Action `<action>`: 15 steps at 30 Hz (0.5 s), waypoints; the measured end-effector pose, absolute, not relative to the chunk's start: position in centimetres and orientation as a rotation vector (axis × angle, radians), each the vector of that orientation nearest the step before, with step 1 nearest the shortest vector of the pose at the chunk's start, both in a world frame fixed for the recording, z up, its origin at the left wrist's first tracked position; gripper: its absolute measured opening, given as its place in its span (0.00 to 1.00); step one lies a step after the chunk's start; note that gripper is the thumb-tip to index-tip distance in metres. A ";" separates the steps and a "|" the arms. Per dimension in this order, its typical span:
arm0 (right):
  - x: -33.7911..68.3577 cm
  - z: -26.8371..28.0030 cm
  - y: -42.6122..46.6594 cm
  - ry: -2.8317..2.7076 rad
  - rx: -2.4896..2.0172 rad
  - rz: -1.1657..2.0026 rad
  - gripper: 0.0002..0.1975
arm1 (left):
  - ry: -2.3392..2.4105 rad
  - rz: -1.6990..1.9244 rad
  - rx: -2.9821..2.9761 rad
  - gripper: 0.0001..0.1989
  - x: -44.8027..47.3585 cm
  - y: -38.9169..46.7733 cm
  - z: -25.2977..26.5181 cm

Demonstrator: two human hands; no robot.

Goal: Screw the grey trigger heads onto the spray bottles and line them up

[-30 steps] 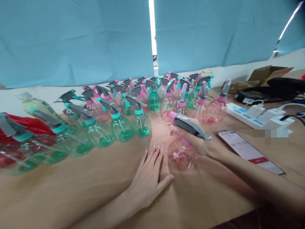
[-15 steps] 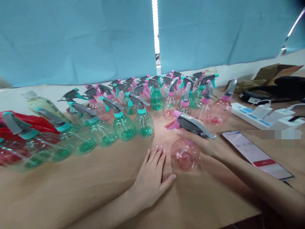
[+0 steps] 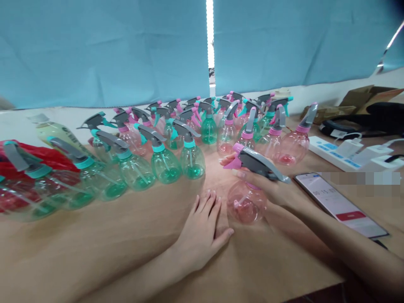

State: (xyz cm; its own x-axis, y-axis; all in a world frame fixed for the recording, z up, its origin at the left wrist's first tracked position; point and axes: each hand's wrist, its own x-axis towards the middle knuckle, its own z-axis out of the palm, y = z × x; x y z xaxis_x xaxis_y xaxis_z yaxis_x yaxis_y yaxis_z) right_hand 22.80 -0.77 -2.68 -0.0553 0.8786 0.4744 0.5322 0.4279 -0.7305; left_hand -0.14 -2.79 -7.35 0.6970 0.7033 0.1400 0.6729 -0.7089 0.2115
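Observation:
A pink spray bottle (image 3: 246, 205) with a grey and pink trigger head stands upright on the wooden table (image 3: 132, 248). My right hand (image 3: 257, 179) is wrapped round its neck, fingers by the pink trigger; part of the grip is hidden behind the head. Palm down on the tabletop lies my left hand (image 3: 200, 227), fingers stretched out and thumb apart, just left of the bottle and holding nothing. Left of my hands runs a row of green spray bottles (image 3: 166, 166). Several other pink spray bottles (image 3: 292, 147) are grouped behind the held one.
On the right, a phone (image 3: 341, 206) showing a timer lies beside a white power strip (image 3: 328, 155) with plugs in it. A red plastic bag (image 3: 53, 162) and a pale yellow bottle (image 3: 59, 136) are at the left. Cardboard (image 3: 362, 99) sits at the back right.
The view has shifted slightly. My right hand keeps its hold on the pink spray bottle, and my left hand rests in the same place. The phone's timer has advanced.

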 end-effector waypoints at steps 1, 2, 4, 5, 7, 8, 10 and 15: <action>22.7 -2.6 -0.7 -1.726 -1.219 0.462 0.18 | 1.121 0.329 2.756 0.33 -0.1 -2.8 -7.3; 22.6 -2.6 -0.7 -1.726 -1.205 0.468 0.18 | 1.119 0.346 2.755 0.33 -0.1 -2.9 -7.3; 22.6 -2.7 -0.6 -1.723 -1.184 0.472 0.17 | 1.148 0.361 2.765 0.31 0.0 -3.0 -7.3; 22.6 -2.9 -0.5 -1.719 -1.184 0.467 0.17 | 1.181 0.358 2.773 0.30 0.0 -3.0 -7.4; 22.7 -3.2 -0.3 -1.709 -1.205 0.447 0.16 | 1.264 0.347 2.784 0.28 0.1 -3.2 -7.5; 22.7 -3.3 -0.2 -1.706 -1.220 0.435 0.16 | 1.299 0.347 2.784 0.28 0.1 -3.2 -7.5; 22.4 -3.1 0.0 -1.692 -1.241 0.412 0.17 | 1.341 0.357 2.781 0.27 0.1 -3.3 -7.5; 19.5 0.1 -0.1 -1.650 -1.125 0.567 0.14 | 1.379 0.389 2.780 0.27 -0.1 -3.1 -7.5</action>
State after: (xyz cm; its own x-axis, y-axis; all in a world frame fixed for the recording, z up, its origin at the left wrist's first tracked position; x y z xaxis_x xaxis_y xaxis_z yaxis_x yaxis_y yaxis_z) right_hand 19.48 -0.12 0.11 -0.0478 0.8782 0.4758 0.4001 0.4533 -0.7965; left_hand -0.11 -3.14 -7.48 0.5801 0.7857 0.2150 0.7822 -0.6109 0.1219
